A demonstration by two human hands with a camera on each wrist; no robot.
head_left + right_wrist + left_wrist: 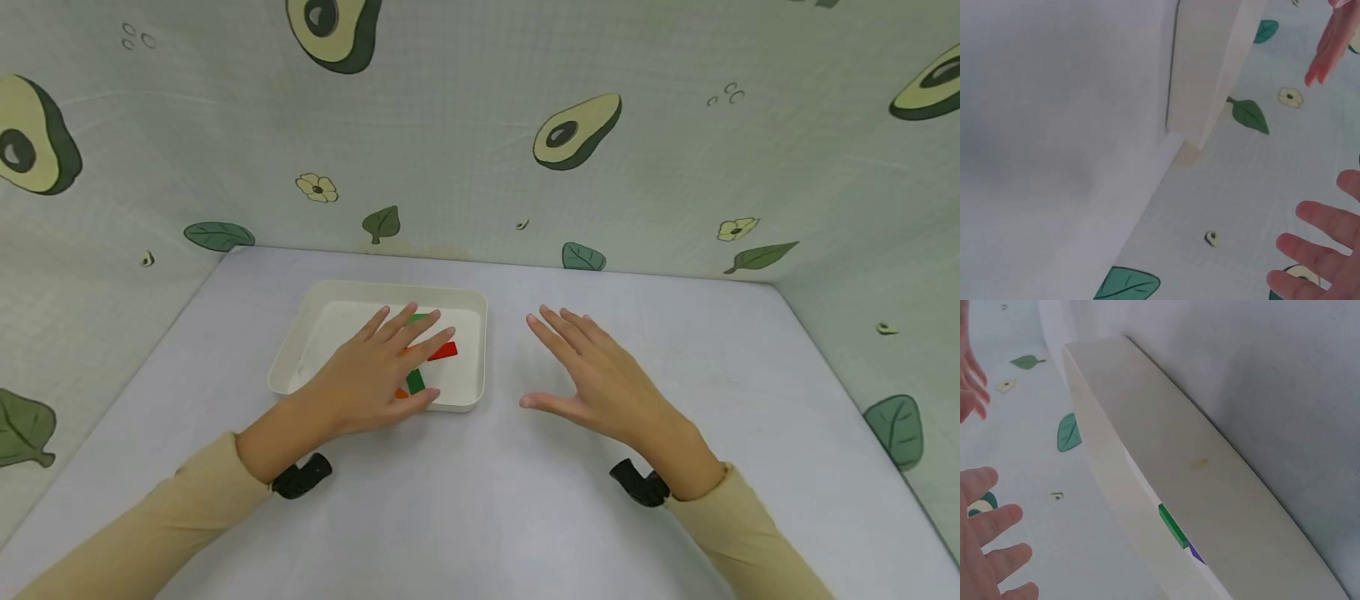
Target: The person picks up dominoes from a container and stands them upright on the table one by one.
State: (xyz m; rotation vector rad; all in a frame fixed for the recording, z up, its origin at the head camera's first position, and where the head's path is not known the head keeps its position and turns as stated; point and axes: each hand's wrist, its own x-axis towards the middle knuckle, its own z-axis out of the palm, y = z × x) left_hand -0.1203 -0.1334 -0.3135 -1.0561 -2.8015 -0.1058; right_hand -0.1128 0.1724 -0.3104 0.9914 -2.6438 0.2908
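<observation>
The white, round-cornered tray (468, 379) holds a red piece (444, 351); left hand (371, 375), right hand (600, 375): grip wide.

The left forearm (172, 517) slants up and inward from the lower left of the head view, the right forearm (750, 533) from the lower right. The left hand (367, 379) shows its back, fingers straight and fanned wide. The right hand (603, 375) stretches its straight fingers closer together, its thumb well apart from them. Both thumbs point inward, the hands not touching
</observation>
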